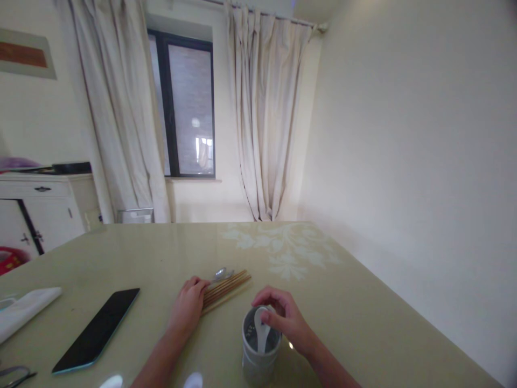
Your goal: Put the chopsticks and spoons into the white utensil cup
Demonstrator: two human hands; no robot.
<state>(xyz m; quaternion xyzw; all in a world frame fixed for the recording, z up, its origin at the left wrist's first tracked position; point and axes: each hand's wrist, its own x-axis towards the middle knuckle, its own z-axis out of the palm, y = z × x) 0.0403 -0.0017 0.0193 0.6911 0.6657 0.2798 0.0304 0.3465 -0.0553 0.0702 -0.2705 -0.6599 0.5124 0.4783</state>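
A bundle of several wooden chopsticks (pixel 228 288) lies on the table, with shiny metal spoons (pixel 220 274) beside its far side. My left hand (pixel 189 302) is closed over the near end of the chopsticks, which hides their ends and the metal handles. To the right stands a grey cylindrical utensil holder (pixel 260 364), upright, with holes showing inside. A white soup spoon (pixel 260 331) is in its mouth, wide end up. My right hand (pixel 285 315) pinches that spoon, thumb on its wide end and fingers curled behind at the far rim.
On the left of the glossy table (pixel 161 253) lie a dark tablet-like slab (pixel 99 328) and a white object (pixel 30 310). A grey looped item (pixel 16 372) sits at the lower left corner. A wall (pixel 412 161) runs along the right side.
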